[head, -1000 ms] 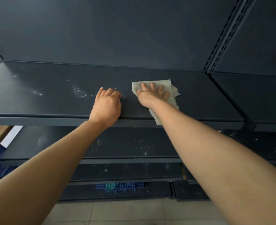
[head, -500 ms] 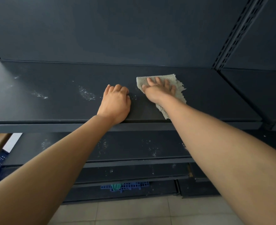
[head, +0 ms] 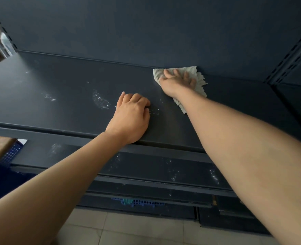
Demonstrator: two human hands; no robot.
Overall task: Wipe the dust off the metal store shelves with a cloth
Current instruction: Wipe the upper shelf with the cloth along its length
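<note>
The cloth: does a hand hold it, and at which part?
Neither hand grips it. The right hand presses the cloth flat on the shelf, fingers spread over its far part. The left hand holds nothing.

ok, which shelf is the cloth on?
The top shelf: the right hand presses the cloth at its back edge. The dusty lower shelves carry no cloth.

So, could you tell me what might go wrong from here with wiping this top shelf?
The cloth under the right hand is at the back wall, so the dust patch left of the left hand could get missed. The left hand rests among specks and may smear them. Dust swept forward might land on the already dusty lower shelf.
</note>
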